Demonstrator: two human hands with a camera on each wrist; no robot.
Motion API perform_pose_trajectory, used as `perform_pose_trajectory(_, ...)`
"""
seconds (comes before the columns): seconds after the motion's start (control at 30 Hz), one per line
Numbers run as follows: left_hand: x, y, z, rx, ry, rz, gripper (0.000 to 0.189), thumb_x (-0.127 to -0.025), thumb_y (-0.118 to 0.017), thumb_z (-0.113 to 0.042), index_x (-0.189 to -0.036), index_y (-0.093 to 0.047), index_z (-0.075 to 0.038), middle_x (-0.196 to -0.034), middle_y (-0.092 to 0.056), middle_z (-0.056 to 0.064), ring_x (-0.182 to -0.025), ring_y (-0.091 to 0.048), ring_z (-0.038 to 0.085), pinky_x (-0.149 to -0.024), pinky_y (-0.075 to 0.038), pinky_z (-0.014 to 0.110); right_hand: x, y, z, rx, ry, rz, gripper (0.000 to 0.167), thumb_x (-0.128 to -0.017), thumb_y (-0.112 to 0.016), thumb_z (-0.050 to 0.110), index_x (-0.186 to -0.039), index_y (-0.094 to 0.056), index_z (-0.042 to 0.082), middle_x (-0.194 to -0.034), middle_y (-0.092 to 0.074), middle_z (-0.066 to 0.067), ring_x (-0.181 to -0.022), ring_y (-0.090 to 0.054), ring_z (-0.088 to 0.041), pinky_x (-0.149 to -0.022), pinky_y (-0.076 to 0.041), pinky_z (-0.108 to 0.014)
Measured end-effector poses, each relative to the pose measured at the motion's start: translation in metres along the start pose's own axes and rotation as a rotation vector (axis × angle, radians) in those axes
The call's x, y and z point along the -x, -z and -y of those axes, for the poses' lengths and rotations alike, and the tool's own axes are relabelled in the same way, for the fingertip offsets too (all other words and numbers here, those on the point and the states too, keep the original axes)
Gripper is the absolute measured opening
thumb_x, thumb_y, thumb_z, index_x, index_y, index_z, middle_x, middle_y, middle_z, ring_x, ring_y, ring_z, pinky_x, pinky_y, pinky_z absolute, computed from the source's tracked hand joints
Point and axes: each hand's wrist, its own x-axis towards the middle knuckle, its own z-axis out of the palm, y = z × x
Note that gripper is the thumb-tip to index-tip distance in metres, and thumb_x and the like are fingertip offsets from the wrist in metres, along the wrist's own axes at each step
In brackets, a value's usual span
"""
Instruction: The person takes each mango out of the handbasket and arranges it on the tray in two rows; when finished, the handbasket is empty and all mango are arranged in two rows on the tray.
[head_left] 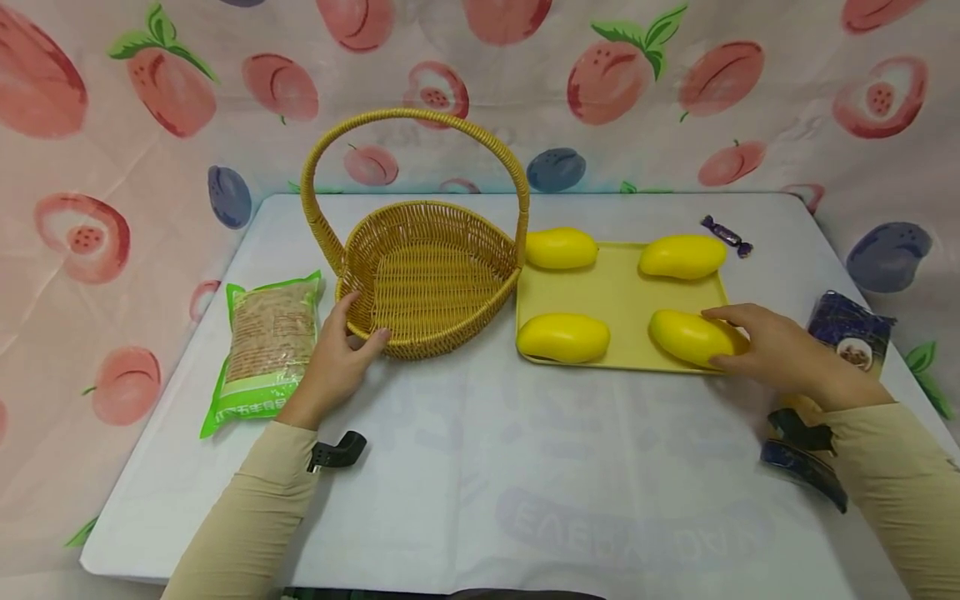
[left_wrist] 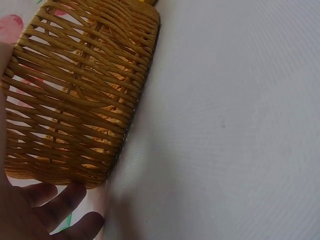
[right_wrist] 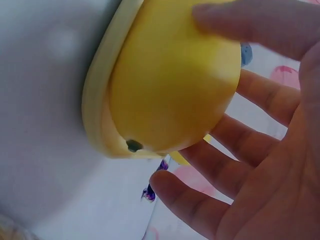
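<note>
A heart-shaped wicker basket (head_left: 438, 287) with a tall arched handle stands left of centre. My left hand (head_left: 330, 371) holds its near-left rim between thumb and fingers; in the left wrist view the fingertips (left_wrist: 75, 192) lie against the woven side. On the right, a pale yellow tray (head_left: 622, 300) carries several yellow mangoes, one near each corner. My right hand (head_left: 780, 350) grips the near-right mango (head_left: 690, 337), thumb on the near side and fingers on the far side. From the right wrist, that mango (right_wrist: 170, 75) sits at the tray's rim, its dark stem spot showing.
Left of the basket lies a clear-and-green bag (head_left: 272, 346) of brownish food. A purple wrapped candy (head_left: 726, 236) is behind the tray. Dark blue packets (head_left: 851, 329) lie by my right forearm, partly covered. A fruit-print cloth (head_left: 495, 92) hangs at the table's back.
</note>
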Motion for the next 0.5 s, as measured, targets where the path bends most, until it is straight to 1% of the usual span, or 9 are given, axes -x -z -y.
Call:
perform_pose_trajectory(0.13,0.001,0.0,-0.001,0.002,-0.003,-0.001,0.083,-0.1,-0.059,-0.044,-0.161,-0.013,-0.012,-0.16,-0.017,0.024,-0.123,-0.051,0.045,-0.099,-0.042,0.057,-0.004,0.0,0.005,0.017,-0.037,0.009,0.083,-0.089,-0.074,0.049,-0.142,-0.045,-0.008,-0.14,-0.042,-0.036,-0.127,-0.037,-0.053,-0.103,-0.028,-0.07)
perform_pose_trajectory(0.2,0.001,0.0,-0.002,0.003,-0.007,-0.003,0.082,-0.1,-0.058,-0.043,-0.161,-0.013,-0.012,-0.159,-0.018,0.025,-0.122,-0.051,0.045,-0.099,-0.042,0.056,-0.006,-0.001,0.008,0.028,-0.055,0.005,0.087,-0.088,-0.072,0.054,-0.142,-0.046,-0.008,-0.139,-0.043,-0.036,-0.125,-0.04,-0.052,-0.103,-0.029,-0.07)
perform_pose_trajectory(0.33,0.001,0.0,-0.002,-0.004,-0.01,-0.009,0.082,-0.1,-0.058,-0.042,-0.161,-0.014,-0.011,-0.159,-0.019,0.025,-0.123,-0.051,0.044,-0.1,-0.041,0.056,-0.011,-0.002,0.01,0.045,-0.042,-0.015,0.081,-0.089,-0.074,0.051,-0.138,-0.05,-0.009,-0.133,-0.049,-0.035,-0.119,-0.046,-0.05,-0.101,-0.033,-0.068)
perform_pose_trajectory(0.5,0.0,0.0,0.0,-0.019,-0.005,-0.006,0.082,-0.1,-0.058,-0.044,-0.161,-0.013,-0.011,-0.16,-0.019,0.024,-0.13,-0.044,0.044,-0.106,-0.036,0.057,-0.013,-0.002,0.011,0.065,-0.037,-0.014,0.073,-0.089,-0.074,0.048,-0.133,-0.057,-0.008,-0.133,-0.052,-0.034,-0.122,-0.045,-0.052,-0.103,-0.03,-0.069)
